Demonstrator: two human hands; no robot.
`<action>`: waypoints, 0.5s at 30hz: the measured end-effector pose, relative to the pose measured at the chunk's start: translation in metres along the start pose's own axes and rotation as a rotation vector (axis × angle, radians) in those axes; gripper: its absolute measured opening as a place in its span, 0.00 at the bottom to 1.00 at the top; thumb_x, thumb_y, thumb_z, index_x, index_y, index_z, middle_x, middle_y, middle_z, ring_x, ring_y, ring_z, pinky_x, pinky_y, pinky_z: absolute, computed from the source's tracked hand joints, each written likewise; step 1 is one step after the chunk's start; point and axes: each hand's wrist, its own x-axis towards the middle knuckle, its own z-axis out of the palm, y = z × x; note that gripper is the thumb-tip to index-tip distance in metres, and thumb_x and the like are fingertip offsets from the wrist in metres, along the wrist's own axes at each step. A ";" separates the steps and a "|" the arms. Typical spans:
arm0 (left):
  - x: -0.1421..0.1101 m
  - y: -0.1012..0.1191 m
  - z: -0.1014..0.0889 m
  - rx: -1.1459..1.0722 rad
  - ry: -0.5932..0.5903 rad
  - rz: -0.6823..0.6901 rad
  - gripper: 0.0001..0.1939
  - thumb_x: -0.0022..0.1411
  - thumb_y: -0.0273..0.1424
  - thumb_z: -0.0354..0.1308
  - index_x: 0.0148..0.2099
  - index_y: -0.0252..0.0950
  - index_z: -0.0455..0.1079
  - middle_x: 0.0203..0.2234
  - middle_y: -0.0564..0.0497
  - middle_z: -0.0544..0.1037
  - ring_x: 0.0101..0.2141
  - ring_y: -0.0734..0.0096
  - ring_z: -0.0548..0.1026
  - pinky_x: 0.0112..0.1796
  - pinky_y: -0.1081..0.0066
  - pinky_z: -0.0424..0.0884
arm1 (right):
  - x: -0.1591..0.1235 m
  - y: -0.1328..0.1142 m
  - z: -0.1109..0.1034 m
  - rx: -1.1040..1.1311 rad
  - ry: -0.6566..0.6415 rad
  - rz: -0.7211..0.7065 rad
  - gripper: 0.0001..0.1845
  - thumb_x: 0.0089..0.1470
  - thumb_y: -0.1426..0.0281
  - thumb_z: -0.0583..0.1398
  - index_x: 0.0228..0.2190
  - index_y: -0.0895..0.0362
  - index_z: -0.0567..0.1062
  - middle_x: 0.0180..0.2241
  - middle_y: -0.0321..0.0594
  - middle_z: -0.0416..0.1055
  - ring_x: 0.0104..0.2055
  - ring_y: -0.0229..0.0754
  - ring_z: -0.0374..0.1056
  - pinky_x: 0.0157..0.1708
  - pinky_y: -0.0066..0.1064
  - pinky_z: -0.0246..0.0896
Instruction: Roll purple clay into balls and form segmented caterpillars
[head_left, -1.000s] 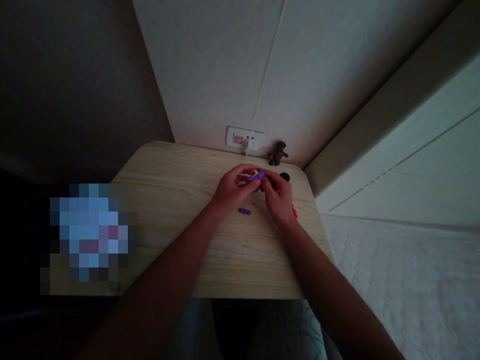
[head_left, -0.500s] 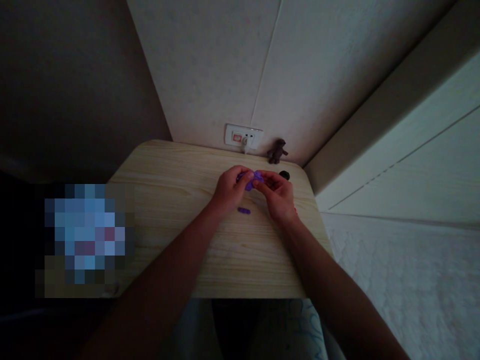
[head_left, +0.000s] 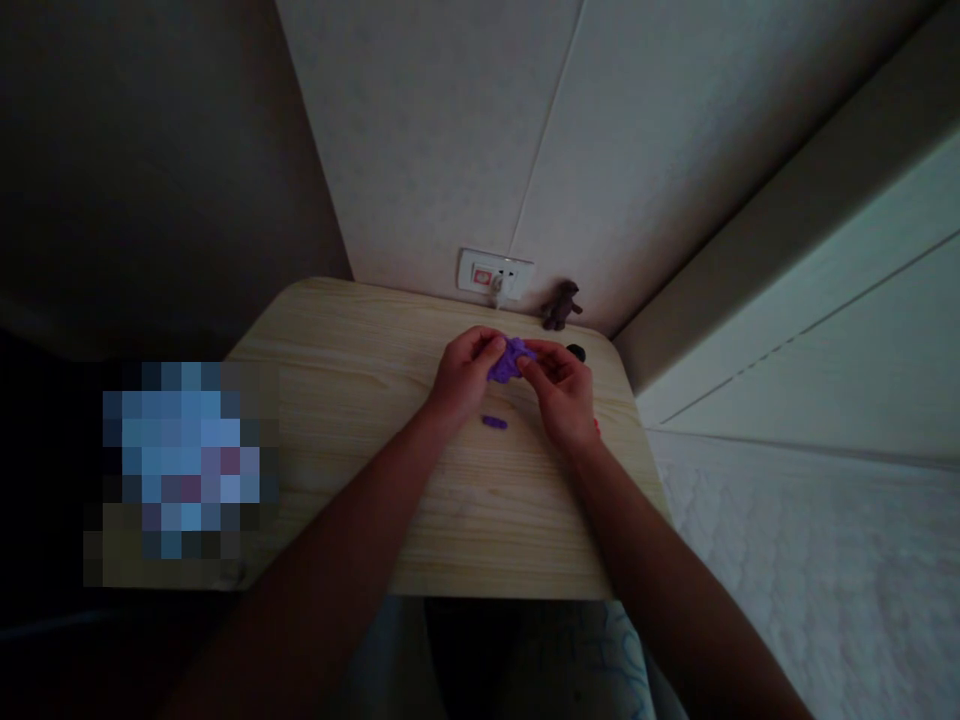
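Between my two hands is a soft-looking purple lump, like modelling clay [head_left: 510, 361], held just above the table. My left hand [head_left: 466, 372] pinches its left side between thumb and fingers. From the right, my right hand [head_left: 562, 392] grips the other side, thumb in front and fingers curled behind. A small, short purple strip [head_left: 494, 422] lies on the wooden table [head_left: 360, 400] below the hands. Just beyond my right hand sits a small round black object [head_left: 576, 353], partly hidden by the fingers.
A small dark brown figure [head_left: 562, 305] stands at the table's back edge against the wall. Left of it, a white wall socket [head_left: 495, 274] holds a plug. A blurred-out bluish patch [head_left: 180, 450] covers the table's left side. To the right is a quilted white surface [head_left: 810, 560].
More of the purple lump shows between my hands, and its shape looks changed. The whole view has shifted slightly; the strip and the figure stay in place on the table.
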 end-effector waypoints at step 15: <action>0.000 0.000 -0.003 -0.096 -0.074 -0.106 0.19 0.47 0.42 0.78 0.37 0.36 0.83 0.30 0.48 0.85 0.29 0.72 0.79 0.34 0.70 0.74 | 0.003 0.005 -0.008 -0.073 -0.084 -0.057 0.18 0.48 0.54 0.75 0.36 0.52 0.83 0.33 0.37 0.82 0.34 0.40 0.76 0.37 0.34 0.74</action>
